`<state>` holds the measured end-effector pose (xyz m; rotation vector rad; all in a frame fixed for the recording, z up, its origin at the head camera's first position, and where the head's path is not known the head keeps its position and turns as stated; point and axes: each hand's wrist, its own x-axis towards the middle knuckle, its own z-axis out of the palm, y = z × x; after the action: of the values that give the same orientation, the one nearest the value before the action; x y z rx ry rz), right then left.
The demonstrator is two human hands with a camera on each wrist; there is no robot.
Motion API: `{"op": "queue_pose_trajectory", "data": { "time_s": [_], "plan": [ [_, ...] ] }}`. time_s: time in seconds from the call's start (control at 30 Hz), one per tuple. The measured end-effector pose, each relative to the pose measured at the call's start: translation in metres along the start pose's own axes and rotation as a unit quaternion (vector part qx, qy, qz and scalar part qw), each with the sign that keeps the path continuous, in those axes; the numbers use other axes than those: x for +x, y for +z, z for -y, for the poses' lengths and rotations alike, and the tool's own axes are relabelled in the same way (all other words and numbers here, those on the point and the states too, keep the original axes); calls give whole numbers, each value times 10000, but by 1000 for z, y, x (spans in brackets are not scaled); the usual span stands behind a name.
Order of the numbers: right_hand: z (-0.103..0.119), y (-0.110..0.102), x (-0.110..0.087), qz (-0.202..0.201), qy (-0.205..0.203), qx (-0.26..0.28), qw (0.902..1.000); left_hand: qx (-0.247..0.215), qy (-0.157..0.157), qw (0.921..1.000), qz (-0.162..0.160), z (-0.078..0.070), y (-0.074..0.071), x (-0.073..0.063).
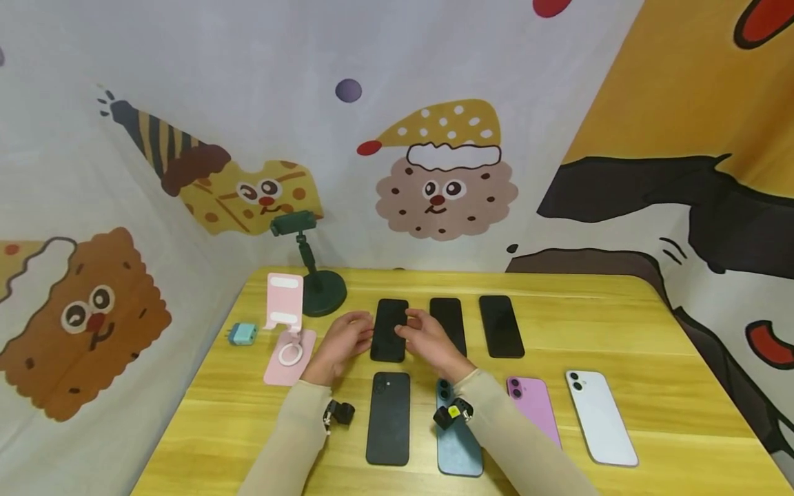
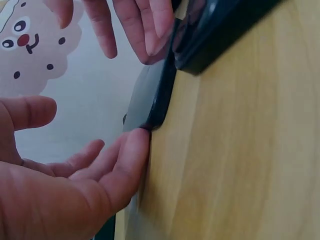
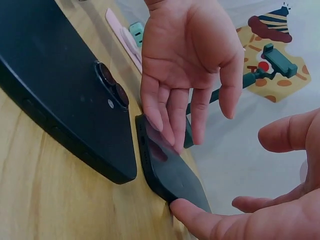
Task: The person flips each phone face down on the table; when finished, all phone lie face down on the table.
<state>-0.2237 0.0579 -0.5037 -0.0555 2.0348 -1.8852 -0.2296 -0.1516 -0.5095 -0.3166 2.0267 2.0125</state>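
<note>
Well left of the left grip (image 1: pixel 340 342), a pale blue charger (image 1: pixel 245 335); nearer to that grip, a pink stand (image 1: pixel 285 293); on its far left side, a green holder (image 1: pixel 322 293).

Left grip itself wide: thumb apart, fingers loosely extended, one fingertip at the left edge of the phone (image 1: pixel 388 329), best seen from the left wrist.

Between the two grips, that phone, face up and dark-screened on the worktop (image 1: pixel 670 324). By the look of it, a stiff, flat slab, fairly light, with no give under a squeeze. Glass face probably slippery, and fragile if dropped. Best to take hold by the long side edges, fingertips low under the rim, clear of the screen, with even pressure from both sides. Likely too thin for much of a side pinch while lying flat; whether raised at all, hard to tell. Just on the near side, between the wrists, a dark phone (image 1: pixel 389 427), back up: little finger room there.

Right grip (image 1: pixel 434 342) likewise wide, thumb apart, a fingertip at the right edge of the phone, nothing enclosed. Partly hidden behind this grip, a black phone (image 1: pixel 448 318); below its wrist, a blue phone (image 1: pixel 459 448); farther right, another black phone (image 1: pixel 501 327), a pink phone (image 1: pixel 536 406) and, well apart, a white phone (image 1: pixel 602 419).
</note>
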Motion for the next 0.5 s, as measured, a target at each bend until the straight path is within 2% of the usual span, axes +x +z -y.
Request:
{"op": "queue_pose_trajectory", "data": {
  "time_s": [0.17, 0.5],
  "plan": [
    [-1, -1, -1, 19, 30, 203, 9998, -10, -36, 10000, -39, -1, 1, 0],
    [-3, -4, 1, 113, 34, 269, 9996, -171, 46, 9998, -81, -4, 5, -2]
  ]
}}
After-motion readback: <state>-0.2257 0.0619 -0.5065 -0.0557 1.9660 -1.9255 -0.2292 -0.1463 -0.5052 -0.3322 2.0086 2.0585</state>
